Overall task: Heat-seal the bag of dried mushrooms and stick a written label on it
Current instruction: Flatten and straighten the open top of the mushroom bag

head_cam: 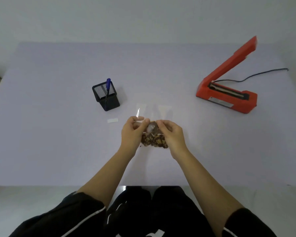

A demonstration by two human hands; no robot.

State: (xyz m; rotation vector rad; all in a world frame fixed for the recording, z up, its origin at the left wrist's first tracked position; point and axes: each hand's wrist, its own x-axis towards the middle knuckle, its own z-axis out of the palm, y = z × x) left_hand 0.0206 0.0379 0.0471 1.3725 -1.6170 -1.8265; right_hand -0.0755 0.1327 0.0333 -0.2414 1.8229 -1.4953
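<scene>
The bag of dried mushrooms [153, 140] sits between the two hands, near the middle of the table [58, 142] and on the side closest to the person. The brown mushrooms are bunched in its lower end, which shows below and between the palms. Its clear, empty upper part reaches away from the fingers toward the far side of the table. Whether the bag's lower end touches the tabletop or hangs just above it cannot be told. The left hand [132, 132] has its fingers curled and pinches the left edge of the bag just above the mushrooms. The right hand [173, 134] does the same on the right edge, so the fingertips of both hands nearly meet over the plastic. Both bare forearms stretch forward from dark sleeves and angle inward toward each other. A small white label [112, 120] lies flat just left of the left hand. Beyond it stands a black mesh pen holder [106, 98] with a blue pen [108, 83] upright in it. A red heat sealer [227, 94] stands well apart on the right with its arm raised, and its black cord [256, 75] trails off behind.
</scene>
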